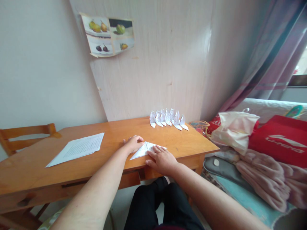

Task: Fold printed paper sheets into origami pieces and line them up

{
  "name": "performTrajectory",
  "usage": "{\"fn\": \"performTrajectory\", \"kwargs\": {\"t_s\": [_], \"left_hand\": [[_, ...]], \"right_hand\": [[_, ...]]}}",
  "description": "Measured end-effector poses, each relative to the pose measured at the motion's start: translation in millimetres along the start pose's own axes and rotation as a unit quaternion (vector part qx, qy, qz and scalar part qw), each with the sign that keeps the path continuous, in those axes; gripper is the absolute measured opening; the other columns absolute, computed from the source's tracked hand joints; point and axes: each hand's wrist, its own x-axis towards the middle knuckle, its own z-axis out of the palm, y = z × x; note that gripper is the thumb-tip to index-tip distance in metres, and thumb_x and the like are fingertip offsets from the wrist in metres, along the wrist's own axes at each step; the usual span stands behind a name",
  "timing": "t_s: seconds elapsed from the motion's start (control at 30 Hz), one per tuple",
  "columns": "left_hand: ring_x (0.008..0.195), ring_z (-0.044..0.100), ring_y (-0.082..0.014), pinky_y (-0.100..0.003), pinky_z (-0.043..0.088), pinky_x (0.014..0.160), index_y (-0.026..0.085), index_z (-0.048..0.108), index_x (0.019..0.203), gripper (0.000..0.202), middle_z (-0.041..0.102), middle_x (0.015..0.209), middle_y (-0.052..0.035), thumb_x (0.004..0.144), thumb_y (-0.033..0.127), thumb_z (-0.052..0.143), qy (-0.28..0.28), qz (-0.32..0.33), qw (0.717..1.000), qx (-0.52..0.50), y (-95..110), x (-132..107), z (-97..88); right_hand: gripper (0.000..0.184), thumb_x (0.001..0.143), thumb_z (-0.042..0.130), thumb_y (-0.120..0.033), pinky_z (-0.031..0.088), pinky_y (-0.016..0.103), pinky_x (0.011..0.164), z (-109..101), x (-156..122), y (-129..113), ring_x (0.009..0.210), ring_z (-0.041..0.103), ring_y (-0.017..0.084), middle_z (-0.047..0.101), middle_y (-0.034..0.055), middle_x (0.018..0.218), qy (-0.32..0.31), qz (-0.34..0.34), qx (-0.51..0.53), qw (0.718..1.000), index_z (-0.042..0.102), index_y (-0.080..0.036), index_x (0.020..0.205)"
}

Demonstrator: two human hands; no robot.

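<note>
A white sheet of paper (139,154) with printed text lies on the desk, folded into a flat, pointed triangular shape. At its upper left edge is my left hand (133,145), its fingers bent and the thumb and forefinger closed on the paper. My right hand (165,160) lies palm down across the right part of the same paper, fingers stretched out and pressing on it. Part of the paper is hidden under that hand. Farther back on the desk, several folded paper figures (176,122) stand upright in a cluster, each with a pointed base.
A stack of printed sheets (79,148) lies left on the wooden desk (115,131). A wooden chair (28,132) stands at the far left. To the right are a red bag (278,140), a pale plastic bag (236,129) and pink cloth (263,175). Fruit pictures (109,35) hang on the wall.
</note>
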Motion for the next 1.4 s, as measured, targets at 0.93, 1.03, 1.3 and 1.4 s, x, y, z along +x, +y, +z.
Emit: {"fn": "performTrajectory", "kwargs": {"t_s": [0.93,1.03,1.3,1.4], "left_hand": [[0.135,0.039,-0.0367,-0.067,0.011,0.112,0.032,0.058,0.122,0.050,0.055,0.139,-0.0082,0.079,0.058,0.060,0.047,-0.038,0.996,0.061,-17,-60,-13.8],[0.136,0.037,-0.0369,-0.069,0.010,0.111,0.033,0.059,0.122,0.049,0.055,0.140,-0.0080,0.081,0.059,0.058,0.052,-0.029,0.996,0.064,-23,-66,-13.7],[0.145,0.023,-0.0387,-0.070,0.006,0.112,0.034,0.053,0.132,0.058,0.046,0.150,-0.0075,0.081,0.060,0.056,0.049,-0.048,0.995,0.077,-33,-80,-14.5],[0.146,0.021,-0.0396,-0.072,0.006,0.112,0.034,0.051,0.136,0.060,0.043,0.153,-0.0068,0.081,0.061,0.055,0.046,-0.053,0.994,0.085,-34,-85,-16.0]], "right_hand": [[0.058,0.097,0.040,-0.058,0.024,0.048,0.115,6,2,6,0.142,0.034,0.031,0.046,0.0147,0.149,-0.023,0.005,0.004,1.000,0.051,-0.023,0.143],[0.057,0.097,0.040,-0.058,0.024,0.048,0.115,5,2,6,0.142,0.034,0.031,0.047,0.0143,0.148,-0.021,0.003,0.007,1.000,0.052,-0.024,0.142],[0.056,0.098,0.039,-0.057,0.026,0.047,0.114,3,2,4,0.140,0.037,0.030,0.049,0.0139,0.146,-0.016,-0.001,0.001,1.000,0.052,-0.024,0.141],[0.056,0.098,0.038,-0.057,0.027,0.046,0.114,3,1,4,0.140,0.038,0.030,0.050,0.0140,0.145,-0.011,-0.007,-0.001,1.000,0.052,-0.024,0.141]]}}
